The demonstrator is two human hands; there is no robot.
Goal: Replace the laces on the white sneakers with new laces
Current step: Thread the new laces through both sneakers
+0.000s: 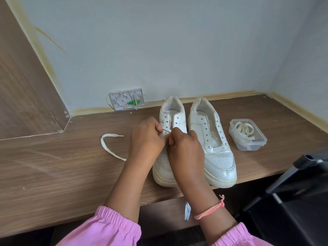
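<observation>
Over left sneaker (166, 164), fingers (171, 139) pinching lace (108, 144)

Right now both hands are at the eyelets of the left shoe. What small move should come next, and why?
Probably pull the lace through the eyelet. Both the left hand and the right hand pinch it over the left sneaker, and a long loose end lies slack on the table.

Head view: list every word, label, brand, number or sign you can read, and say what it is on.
None can be read.
Left sneaker: no brand or lettering shows.
Right sneaker: the same, only plain white panels.
Clear plastic box holding laces: no label visible.
Grey wall plate: moulded shapes and a green part, too small to tell any text.
</observation>
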